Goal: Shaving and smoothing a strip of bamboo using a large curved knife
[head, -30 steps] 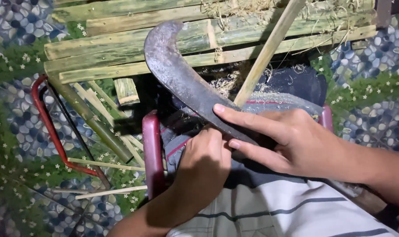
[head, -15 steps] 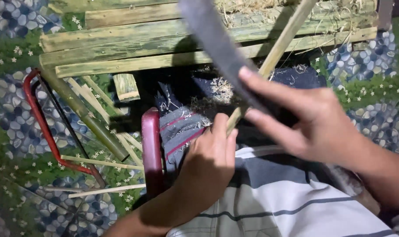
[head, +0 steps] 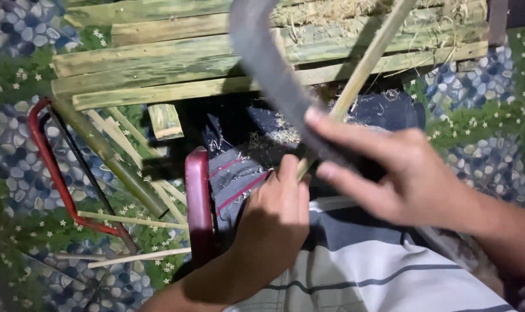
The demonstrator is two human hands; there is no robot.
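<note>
My right hand grips a large curved dark blade, which rises blurred toward the top of the view. My left hand is closed around the lower end of a long pale bamboo strip. The strip runs up and to the right, crossing behind the blade. Both hands sit over my lap, which is covered by a dark cloth with red stripes and littered with shavings.
Long split green bamboo slats lie stacked across the top. Thin bamboo splints and a short cut piece lie on the pebble-patterned mat. A red metal frame stands at left, a dark red chair arm by my knee.
My right hand has lifted the blade up and to the right, away from the left hand. The left hand has stayed on the bamboo strip.
</note>
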